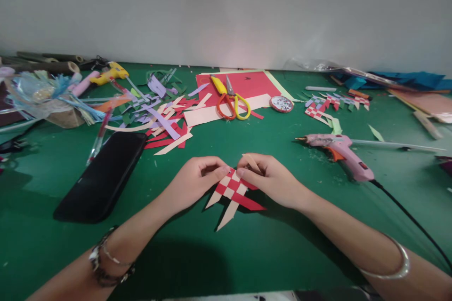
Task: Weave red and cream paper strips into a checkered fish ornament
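Between my two hands is a woven paper fish [232, 187] of red and cream strips in a checkered pattern, its loose strip ends pointing down and to the right. My left hand [202, 176] pinches its upper left edge between thumb and fingers. On the other side, my right hand [270, 178] grips the upper right edge, and a cream strip end sticks up between its fingers. A pink glue gun [341, 148] lies to the right of my right hand. A black phone [102, 176] rests left of my left hand.
Scissors [231, 99] with red and yellow handles lie on red card [257, 84]. Loose paper strips [169, 124] are heaped left of them. A small round dish [281, 104] and several woven pieces [334, 101] are at the right. The glue gun's cord [406, 216] runs to the right edge.
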`<action>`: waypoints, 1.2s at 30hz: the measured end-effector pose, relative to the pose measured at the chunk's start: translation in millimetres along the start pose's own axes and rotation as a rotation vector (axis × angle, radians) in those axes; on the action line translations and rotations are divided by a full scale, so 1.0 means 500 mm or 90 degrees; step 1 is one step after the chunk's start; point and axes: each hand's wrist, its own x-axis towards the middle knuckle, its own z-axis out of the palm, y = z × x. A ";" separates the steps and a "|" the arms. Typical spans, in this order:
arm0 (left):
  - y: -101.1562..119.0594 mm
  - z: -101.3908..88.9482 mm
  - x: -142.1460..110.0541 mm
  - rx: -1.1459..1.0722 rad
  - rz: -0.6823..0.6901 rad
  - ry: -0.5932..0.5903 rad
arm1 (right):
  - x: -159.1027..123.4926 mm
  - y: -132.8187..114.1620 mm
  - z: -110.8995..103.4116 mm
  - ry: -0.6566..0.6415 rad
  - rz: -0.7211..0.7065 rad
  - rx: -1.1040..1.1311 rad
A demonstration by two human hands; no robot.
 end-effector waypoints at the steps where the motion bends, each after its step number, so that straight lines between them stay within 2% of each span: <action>1: 0.000 0.000 0.000 0.000 0.001 0.001 | 0.000 0.001 0.000 0.001 0.001 0.002; 7: 0.000 -0.001 -0.001 0.004 0.002 -0.005 | -0.001 0.002 -0.001 -0.003 0.001 0.007; 13: -0.001 0.000 -0.002 0.035 -0.002 0.030 | 0.001 0.002 -0.001 -0.010 0.008 0.014; 20: -0.002 0.000 0.000 0.002 0.003 -0.001 | -0.001 0.001 0.001 -0.009 0.008 0.015; 25: -0.005 -0.001 0.003 0.059 0.026 0.022 | -0.001 0.003 0.000 -0.013 0.007 0.016; 28: -0.005 -0.003 0.002 0.143 0.059 0.030 | 0.001 0.004 0.001 -0.017 0.006 0.016; 31: -0.004 -0.006 0.000 0.217 0.097 0.030 | 0.002 0.006 0.002 -0.021 0.007 0.017; 36: -0.005 -0.010 -0.002 0.263 0.115 0.015 | 0.002 0.007 0.002 -0.023 0.003 0.013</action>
